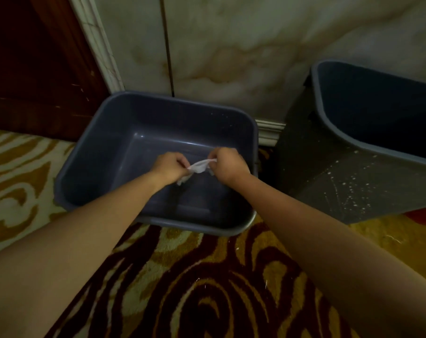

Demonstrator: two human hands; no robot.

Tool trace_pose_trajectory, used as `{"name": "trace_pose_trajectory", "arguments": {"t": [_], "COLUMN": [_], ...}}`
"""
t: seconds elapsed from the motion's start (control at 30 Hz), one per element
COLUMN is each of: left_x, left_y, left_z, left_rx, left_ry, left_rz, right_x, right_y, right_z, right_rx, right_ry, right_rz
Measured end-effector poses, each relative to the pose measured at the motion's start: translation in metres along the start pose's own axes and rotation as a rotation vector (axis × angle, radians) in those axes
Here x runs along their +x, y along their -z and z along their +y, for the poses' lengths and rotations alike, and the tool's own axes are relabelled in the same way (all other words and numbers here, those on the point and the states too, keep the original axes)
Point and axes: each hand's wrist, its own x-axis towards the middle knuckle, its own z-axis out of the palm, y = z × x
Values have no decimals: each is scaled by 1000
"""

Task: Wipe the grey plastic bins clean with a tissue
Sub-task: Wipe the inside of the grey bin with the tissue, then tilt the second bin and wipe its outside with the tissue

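A grey plastic bin [89, 152] stands on the patterned carpet in front of me, its inside bare. Both hands hover over the middle of it. My left hand [169, 167] and my right hand [227, 164] each pinch one end of a small white tissue [199, 167], which is stretched and crumpled between them. A second grey bin [334, 123] sits higher at the right, on a dark speckled stand.
A marble-look wall with a white skirting board [270, 130] rises right behind the bins. Dark wooden door panels [36, 81] fill the upper left. The dark stand [329, 181] is close to the first bin's right side. Red-and-gold carpet [194, 284] lies below me.
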Motion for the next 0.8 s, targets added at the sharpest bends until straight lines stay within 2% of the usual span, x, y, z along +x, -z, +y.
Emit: {"name": "trace_pose_trajectory", "arguments": {"t": [0.17, 0.23, 0.33, 0.37, 0.43, 0.5, 0.57, 0.67, 0.73, 0.8], "left_x": [-27, -41, -59, -64, -73, -82, -93, -116, -126, -128], "left_y": [4, 13, 34, 42, 54, 57, 46, 7, -24, -51], "left_z": [28, 40, 57, 65, 91, 133, 180, 242, 267, 280], "left_rx": [-146, -65, 186, 238, 270, 223, 173, 175, 322, 555], "left_ry": [-87, -142, -170, -181, -247, -396, -589, -842, -951, -946], "left_rz": [-64, -123, -226, -194, -9, 162, 195, 116, 21, -137], "right_x": [-24, -39, -71, -83, -108, -134, -159, -191, -211, -228], "right_y": [27, 43, 76, 89, 115, 139, 159, 184, 197, 207], "right_z": [-8, -9, -7, -5, 2, 13, 27, 54, 76, 100], "right_rx": [149, 131, 68, 51, 21, 4, 22, 68, 96, 171], "right_ry": [29, 66, 98, 103, 96, 80, 55, -7, -68, -132], "right_rz": [58, 87, 73, 59, 50, 67, 95, 140, 171, 201]}}
